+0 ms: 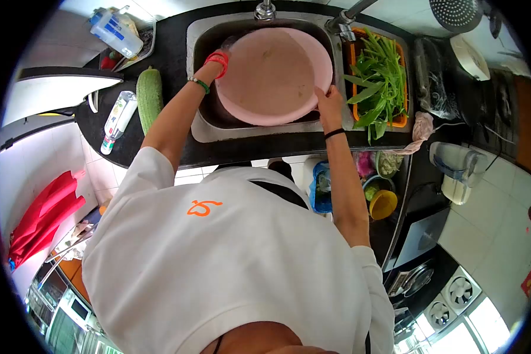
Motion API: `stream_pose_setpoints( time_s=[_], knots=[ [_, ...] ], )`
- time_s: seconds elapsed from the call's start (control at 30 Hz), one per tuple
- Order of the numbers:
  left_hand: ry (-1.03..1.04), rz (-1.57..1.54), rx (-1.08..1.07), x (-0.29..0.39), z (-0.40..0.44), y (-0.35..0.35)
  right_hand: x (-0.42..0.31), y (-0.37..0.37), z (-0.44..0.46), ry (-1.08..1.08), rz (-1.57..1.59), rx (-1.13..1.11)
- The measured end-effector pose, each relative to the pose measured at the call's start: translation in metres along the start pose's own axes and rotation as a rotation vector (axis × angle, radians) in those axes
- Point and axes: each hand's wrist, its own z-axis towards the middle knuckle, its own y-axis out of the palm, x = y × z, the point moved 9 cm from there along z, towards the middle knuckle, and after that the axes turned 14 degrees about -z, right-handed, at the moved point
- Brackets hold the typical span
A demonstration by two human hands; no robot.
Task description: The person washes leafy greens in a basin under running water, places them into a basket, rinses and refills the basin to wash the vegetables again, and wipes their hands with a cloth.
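A large pink basin [324,65] full of murky brownish water sits in the metal sink [203,131]. My right hand [329,105] grips the basin's lower right rim, thumb on top. At the upper left rim is my left hand [227,48], mostly hidden near the basin's edge, so its fingers do not show clearly. Red bands and a green bracelet circle that wrist. Beside the sink on the right, leafy green vegetables [380,79] lie in an orange basket [400,121].
A faucet [265,10] stands behind the sink. On the left counter are a long green gourd [150,99] and a clear bottle [120,121]. Below the counter at right are a blue bag [321,187] and a yellow bowl [383,204].
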Motion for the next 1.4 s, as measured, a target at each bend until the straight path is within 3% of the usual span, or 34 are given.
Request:
stream_pose_setpoints(
  time_s=[0.1,0.43,0.53,0.73,0.83,0.87,0.93,1.03,1.07,1.13,1.17,1.23,1.33,1.4],
  knots=[
    [-0.065,-0.071,-0.066,-0.010,0.013,0.019,-0.012,-0.007,-0.001,-0.146,-0.155,0.124],
    [-0.194,-0.217,-0.162,-0.035,0.046,0.059,-0.046,-0.007,-0.021,-0.169,-0.058,0.095],
    [-0.208,-0.268,-0.204,-0.038,0.057,0.070,-0.057,-0.009,-0.019,-0.287,-0.099,0.176],
    [-0.296,-0.609,-0.105,-0.019,0.005,0.047,-0.113,-0.017,-0.033,-0.209,0.114,0.000],
    [-0.457,-0.726,-0.088,-0.039,0.005,0.058,-0.137,-0.024,-0.038,-0.199,0.128,-0.062],
    [-0.456,-0.730,-0.090,-0.040,0.003,0.064,-0.142,-0.025,-0.037,-0.212,0.138,-0.091],
    [-0.283,-0.716,-0.095,0.031,-0.069,0.056,-0.151,-0.029,-0.040,-0.198,0.142,-0.114],
    [-0.452,-0.859,-0.275,-0.037,0.001,0.099,-0.162,-0.039,-0.051,-0.180,0.165,-0.112],
    [-0.456,-0.865,-0.277,-0.028,-0.019,0.098,-0.166,-0.044,-0.056,-0.189,0.133,-0.088],
    [-0.240,-0.821,-0.218,0.031,-0.078,0.076,-0.172,-0.049,-0.057,-0.192,0.107,-0.096],
    [-0.246,-0.826,-0.222,0.040,-0.086,0.075,-0.175,-0.051,-0.059,-0.199,0.088,-0.100],
    [-0.471,-0.711,-0.193,0.035,-0.098,0.077,-0.183,-0.054,-0.065,-0.204,0.095,-0.107],
    [-0.439,-0.710,-0.305,-0.027,-0.010,0.112,-0.183,-0.059,-0.070,-0.198,0.097,-0.102],
    [-0.392,-0.706,-0.272,0.028,-0.078,0.089,-0.177,-0.068,-0.077,-0.188,0.089,-0.040]
  ],
)
